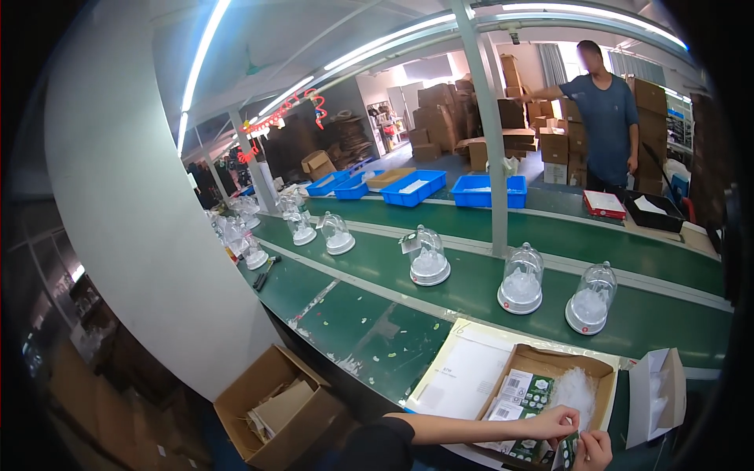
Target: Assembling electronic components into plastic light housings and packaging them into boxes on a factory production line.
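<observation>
Low at the right, my two hands are close together over the near edge of a shallow cardboard box (605,408). My right hand (595,450) pinches a small green printed card (567,450). Just above the card, my left hand (554,423) is closed, its fingertips pressed together; what they hold is too small to make out. Stacks of white-and-green printed cards (512,386) lie in the box, beside a loose heap of thin, clear-white strands (576,390). Papers (459,363) lie under the box.
Clear domes on white bases (522,281) stand along the green conveyor (471,271). A white carton (656,396) stands right of the box; an open brown carton (271,404) sits lower left. Blue bins (415,188) line the far side. A person (603,118) stands beyond, arm outstretched.
</observation>
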A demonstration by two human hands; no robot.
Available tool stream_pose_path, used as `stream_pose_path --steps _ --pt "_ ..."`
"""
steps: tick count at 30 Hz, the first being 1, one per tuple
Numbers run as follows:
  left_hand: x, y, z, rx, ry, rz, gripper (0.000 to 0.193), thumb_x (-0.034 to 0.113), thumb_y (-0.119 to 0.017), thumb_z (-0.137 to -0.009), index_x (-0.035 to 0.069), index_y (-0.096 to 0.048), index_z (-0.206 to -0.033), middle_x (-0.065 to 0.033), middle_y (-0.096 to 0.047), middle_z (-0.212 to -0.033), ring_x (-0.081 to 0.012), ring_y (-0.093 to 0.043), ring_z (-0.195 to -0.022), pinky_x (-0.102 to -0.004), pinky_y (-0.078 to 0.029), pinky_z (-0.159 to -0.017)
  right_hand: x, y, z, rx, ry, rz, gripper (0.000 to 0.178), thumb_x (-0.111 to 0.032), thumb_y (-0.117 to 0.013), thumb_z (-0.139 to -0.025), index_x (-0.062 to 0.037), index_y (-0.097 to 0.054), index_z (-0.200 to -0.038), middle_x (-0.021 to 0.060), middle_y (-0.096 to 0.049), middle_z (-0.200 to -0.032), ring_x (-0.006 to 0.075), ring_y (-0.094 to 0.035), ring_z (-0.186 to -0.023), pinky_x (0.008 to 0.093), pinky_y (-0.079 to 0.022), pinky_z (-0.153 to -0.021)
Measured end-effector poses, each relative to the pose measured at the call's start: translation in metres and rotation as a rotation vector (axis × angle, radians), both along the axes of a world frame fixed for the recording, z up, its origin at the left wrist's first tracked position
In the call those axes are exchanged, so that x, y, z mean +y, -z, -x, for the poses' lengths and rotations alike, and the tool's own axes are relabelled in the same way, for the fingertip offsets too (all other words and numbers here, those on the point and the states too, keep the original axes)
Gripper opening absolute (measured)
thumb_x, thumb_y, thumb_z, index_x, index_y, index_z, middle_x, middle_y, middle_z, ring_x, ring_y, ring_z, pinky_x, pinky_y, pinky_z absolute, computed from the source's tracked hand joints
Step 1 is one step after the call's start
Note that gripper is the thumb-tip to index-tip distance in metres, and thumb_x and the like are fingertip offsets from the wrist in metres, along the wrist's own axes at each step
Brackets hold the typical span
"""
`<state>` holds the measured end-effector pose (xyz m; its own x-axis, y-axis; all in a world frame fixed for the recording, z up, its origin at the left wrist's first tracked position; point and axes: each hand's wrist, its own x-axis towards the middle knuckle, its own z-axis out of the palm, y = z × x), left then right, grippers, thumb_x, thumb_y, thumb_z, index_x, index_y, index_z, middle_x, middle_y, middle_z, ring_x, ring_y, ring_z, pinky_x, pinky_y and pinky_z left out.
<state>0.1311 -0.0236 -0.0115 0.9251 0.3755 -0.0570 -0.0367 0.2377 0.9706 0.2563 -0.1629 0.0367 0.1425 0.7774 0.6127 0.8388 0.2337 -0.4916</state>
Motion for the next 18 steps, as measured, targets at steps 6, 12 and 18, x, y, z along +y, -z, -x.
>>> stream_pose_path --steps 6,12,18 --pt "-0.006 0.029 -0.006 -0.091 -0.073 -0.225 0.019 0.017 -0.047 -0.094 0.004 -0.043 -0.081 0.0038 -0.039 -0.068 -0.0054 -0.036 -0.066 -0.0232 -0.032 -0.059 -0.028 0.021 0.000 0.402 -0.042 0.108 0.013 -0.011 -0.065 -0.086 -0.0019 -0.068 -0.096 0.0088 -0.056 -0.082 0.0178 -0.056 -0.072 0.0288 -0.047 -0.061" --pt "-0.038 0.006 0.005 -0.138 0.010 -0.299 0.028 0.022 -0.047 -0.097 0.001 -0.047 -0.079 0.0010 -0.045 -0.071 -0.0066 -0.040 -0.070 -0.0247 -0.037 -0.063 -0.039 0.011 0.021 0.462 -0.203 -0.059 0.031 -0.027 -0.057 -0.094 0.0015 -0.064 -0.103 0.0073 -0.058 -0.085 0.0137 -0.053 -0.069 0.0288 -0.045 -0.060" --pt "-0.064 -0.034 0.031 0.001 -0.093 -0.292 0.030 0.026 -0.051 -0.097 0.000 -0.064 -0.088 -0.0032 -0.058 -0.065 -0.0089 -0.053 -0.059 -0.0259 -0.043 -0.052 -0.040 0.063 -0.010 1.170 -0.381 0.430 0.056 -0.023 -0.055 -0.093 0.0014 -0.033 -0.139 0.0063 -0.056 -0.078 0.0136 -0.052 -0.062 0.0261 -0.045 -0.056"
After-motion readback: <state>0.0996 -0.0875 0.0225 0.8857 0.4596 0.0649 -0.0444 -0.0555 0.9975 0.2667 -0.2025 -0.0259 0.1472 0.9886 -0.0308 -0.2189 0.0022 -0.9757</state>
